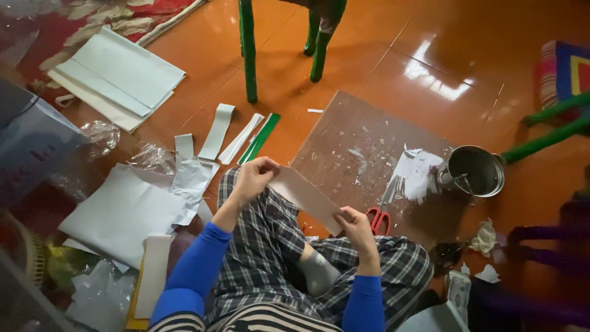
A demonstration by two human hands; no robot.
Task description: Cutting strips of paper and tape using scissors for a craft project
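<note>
Here we hold a white paper strip (305,197) stretched across our plaid lap at the centre of the frame. Our left hand (253,178) pinches its upper end, fingers curled; our right hand (355,229) grips its lower end beside red scissors (379,219).

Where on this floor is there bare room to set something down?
Bare orange floor lies beyond the brown board, between the green stool legs and the striped cushion. It is crowded left of the knees, with paper sheets, strips and plastic wrap.
</note>
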